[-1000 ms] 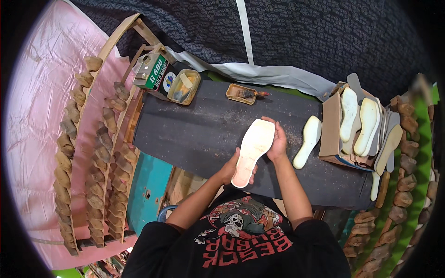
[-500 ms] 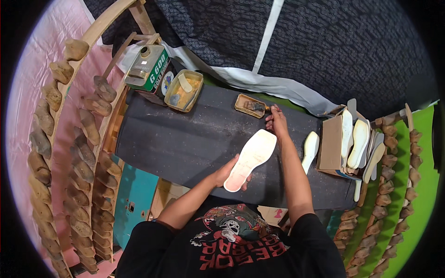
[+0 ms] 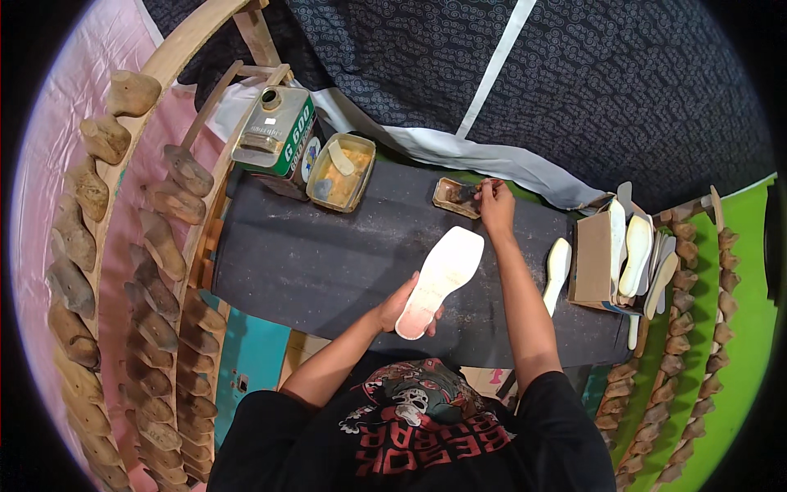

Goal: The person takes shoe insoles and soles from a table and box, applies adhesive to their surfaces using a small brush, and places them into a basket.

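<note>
My left hand (image 3: 402, 305) holds a white insole (image 3: 443, 277) at its narrow end, with the broad end pointing up and to the right. Over the right end of a small rectangular tray (image 3: 443, 205), my right hand (image 3: 497, 202) is closed on a brush (image 3: 467, 194). The dark head of the brush lies inside the tray, while its handle is mostly hidden by my fingers. The tray has worn brown edges and stands near the far side of the dark table (image 3: 328, 254).
Left at the back are a metal can (image 3: 277, 139) and a larger tub (image 3: 365, 184) with yellowish residue. On the right, a cardboard box (image 3: 592, 262) holds several insoles; another insole (image 3: 558, 269) lies beside it. Racks of wooden shoe lasts (image 3: 102, 139) flank both sides.
My right hand has closed around the brush handle at the small tray. The insole stays in my left hand. The whole view has shifted slightly.
</note>
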The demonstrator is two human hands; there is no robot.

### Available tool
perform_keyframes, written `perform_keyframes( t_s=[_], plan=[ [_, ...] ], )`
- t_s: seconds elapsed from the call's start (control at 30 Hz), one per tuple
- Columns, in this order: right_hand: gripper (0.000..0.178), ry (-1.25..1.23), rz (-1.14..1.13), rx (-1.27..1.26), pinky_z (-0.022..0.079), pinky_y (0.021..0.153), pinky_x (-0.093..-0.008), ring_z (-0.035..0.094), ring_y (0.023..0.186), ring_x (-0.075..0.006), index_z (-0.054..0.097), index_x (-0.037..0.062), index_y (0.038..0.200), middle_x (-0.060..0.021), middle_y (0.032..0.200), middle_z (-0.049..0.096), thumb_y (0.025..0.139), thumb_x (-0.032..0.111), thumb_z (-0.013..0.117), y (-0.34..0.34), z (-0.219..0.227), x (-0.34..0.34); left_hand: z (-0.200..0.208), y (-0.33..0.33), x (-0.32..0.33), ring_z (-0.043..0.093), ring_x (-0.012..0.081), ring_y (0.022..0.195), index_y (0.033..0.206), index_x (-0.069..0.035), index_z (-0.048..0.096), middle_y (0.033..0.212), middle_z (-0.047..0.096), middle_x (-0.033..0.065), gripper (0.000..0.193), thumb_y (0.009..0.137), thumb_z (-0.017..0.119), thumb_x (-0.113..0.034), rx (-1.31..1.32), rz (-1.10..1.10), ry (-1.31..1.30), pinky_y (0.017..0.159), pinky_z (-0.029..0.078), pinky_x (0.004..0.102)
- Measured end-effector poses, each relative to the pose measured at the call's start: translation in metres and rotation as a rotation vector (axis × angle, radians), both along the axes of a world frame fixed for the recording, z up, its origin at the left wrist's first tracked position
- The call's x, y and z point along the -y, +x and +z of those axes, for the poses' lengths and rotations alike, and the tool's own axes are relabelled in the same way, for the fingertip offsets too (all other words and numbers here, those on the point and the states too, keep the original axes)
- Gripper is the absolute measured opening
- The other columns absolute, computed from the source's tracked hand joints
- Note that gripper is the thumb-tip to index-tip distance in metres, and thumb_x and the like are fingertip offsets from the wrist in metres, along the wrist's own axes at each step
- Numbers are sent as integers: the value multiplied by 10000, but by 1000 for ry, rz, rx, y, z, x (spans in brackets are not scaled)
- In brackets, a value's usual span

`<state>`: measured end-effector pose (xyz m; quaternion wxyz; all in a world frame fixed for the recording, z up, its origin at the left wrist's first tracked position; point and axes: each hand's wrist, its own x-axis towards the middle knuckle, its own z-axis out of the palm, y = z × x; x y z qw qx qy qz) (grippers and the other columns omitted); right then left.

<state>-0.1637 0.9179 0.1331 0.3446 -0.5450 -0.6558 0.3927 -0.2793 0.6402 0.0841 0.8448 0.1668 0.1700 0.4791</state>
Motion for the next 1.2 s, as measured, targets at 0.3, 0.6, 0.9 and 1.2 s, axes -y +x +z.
perform_keyframes(
  t_s=[0.3,0.6,0.9,1.2],
  plan=[
    [295,350,107,398,541,750,-526,693,813,-470,656,-47,991,-286,840,699,996,236,572,6,37,18,3,-12,-6,729,332,738,1410,-99,498,943,671,140,780,1030,222,-722,22,-30,-20,679,614,457],
    [289,261,133,303,530,702,-490,697,775,-449,647,-68,978,-280,811,688,993,213,581,-20,37,15,4,-15,5,725,342,721,1442,-107,480,947,671,151,795,1018,239,-733,196,16,-16,679,616,453],
    [307,249,102,314,527,707,-484,697,774,-448,649,-73,1002,-272,806,694,1011,224,569,8,42,12,-7,-7,4,706,349,972,1470,-62,461,1190,640,193,720,1065,254,-619,101,89,14,811,606,509],
    [345,240,103,91,515,666,-431,680,677,-347,623,-50,990,-203,748,678,1073,268,517,39,51,13,-6,6,-5,679,333,1076,1482,-57,473,1299,620,203,641,1081,288,-522,112,103,22,890,587,546]
  ],
)
